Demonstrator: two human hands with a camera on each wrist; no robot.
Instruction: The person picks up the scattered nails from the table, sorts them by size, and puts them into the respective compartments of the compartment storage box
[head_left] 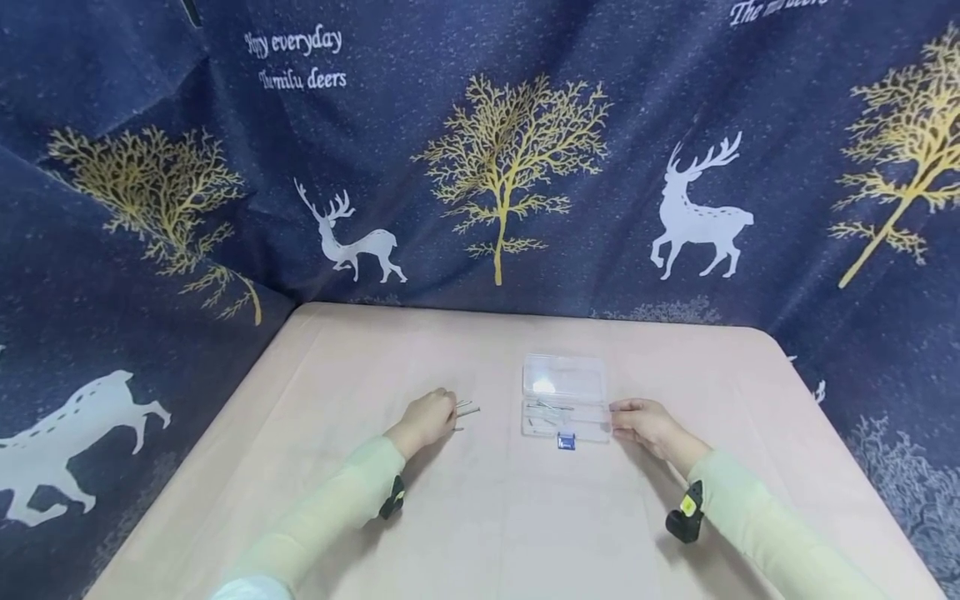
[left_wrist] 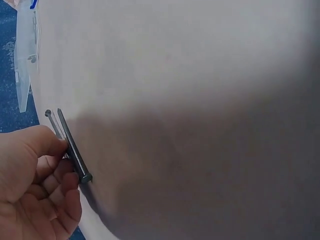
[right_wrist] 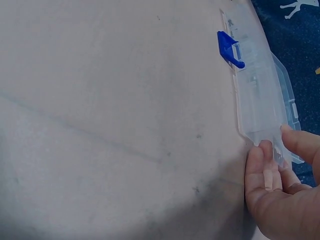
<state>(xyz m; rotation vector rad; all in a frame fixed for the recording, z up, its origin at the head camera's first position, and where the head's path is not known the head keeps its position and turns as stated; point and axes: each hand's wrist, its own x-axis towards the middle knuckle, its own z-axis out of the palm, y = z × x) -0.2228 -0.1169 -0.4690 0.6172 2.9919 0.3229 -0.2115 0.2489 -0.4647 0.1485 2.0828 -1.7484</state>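
Observation:
My left hand (head_left: 431,419) is left of the box, low over the table, and pinches a few metal nails between thumb and fingers. In the left wrist view the nails (left_wrist: 71,145) lie side by side, heads pointing opposite ways. A clear plastic box (head_left: 534,428) lies with its lid (head_left: 562,379) folded back toward the far side. Several more nails (head_left: 551,407) rest inside it. My right hand (head_left: 647,425) holds the box's right end, thumb at the top edge and fingers against the end wall (right_wrist: 257,137). A blue latch (head_left: 566,442) sticks out from the box's front.
A pale pink cloth covers the table (head_left: 465,517). Behind it and along the sides hangs a dark blue curtain (head_left: 450,208) printed with white deer and golden trees. Black wrist cameras (head_left: 685,517) sit on both sleeves.

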